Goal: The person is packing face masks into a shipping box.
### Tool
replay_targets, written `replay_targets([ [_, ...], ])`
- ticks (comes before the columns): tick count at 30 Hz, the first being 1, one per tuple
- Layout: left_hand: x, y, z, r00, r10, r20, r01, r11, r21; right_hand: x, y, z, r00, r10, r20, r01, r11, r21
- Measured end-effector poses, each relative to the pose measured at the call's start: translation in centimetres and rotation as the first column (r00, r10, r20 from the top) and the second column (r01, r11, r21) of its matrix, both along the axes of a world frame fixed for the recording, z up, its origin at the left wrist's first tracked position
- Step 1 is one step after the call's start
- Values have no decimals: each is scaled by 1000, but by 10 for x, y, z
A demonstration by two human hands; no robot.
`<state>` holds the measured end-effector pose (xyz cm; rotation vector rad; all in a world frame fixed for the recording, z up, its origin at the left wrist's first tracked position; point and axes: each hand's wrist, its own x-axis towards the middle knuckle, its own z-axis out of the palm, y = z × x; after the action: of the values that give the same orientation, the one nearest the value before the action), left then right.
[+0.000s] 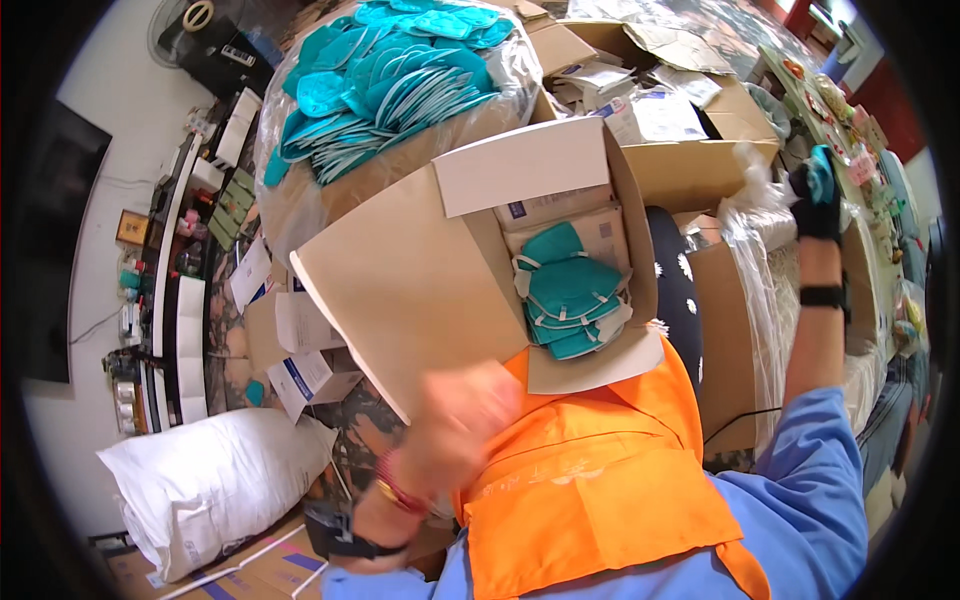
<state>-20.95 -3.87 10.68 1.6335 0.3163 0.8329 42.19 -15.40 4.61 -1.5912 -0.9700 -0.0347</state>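
An open cardboard box [420, 290] rests against my orange apron [590, 480]. Inside it lie several teal face masks [570, 295] and flat white packets [560, 208]. My left hand [455, 420] is blurred by motion just below the box's big front flap, and I cannot make out its fingers. My right hand [815, 200], in a black glove, is stretched out to the far right above a clear plastic bag [760, 260] and holds a teal mask [822, 168].
A large clear bag of teal masks [390, 70] stands behind the box. Open cartons with paper leaflets [650, 100] sit at the top right. A white sack [210, 480] and small white boxes [300, 375] lie at the left, beside a cluttered shelf [175, 300].
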Motion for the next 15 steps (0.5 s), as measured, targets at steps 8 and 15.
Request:
replay_targets([
  [8,-137,139,-22,715,694,80,-402,503,-765,-193,2,46,559,503,-659,-547,821,164],
  [15,-218,161,-236,502,690,-522,-808,159,-567,-266,12,57,672,476,-567,-507,854,116],
])
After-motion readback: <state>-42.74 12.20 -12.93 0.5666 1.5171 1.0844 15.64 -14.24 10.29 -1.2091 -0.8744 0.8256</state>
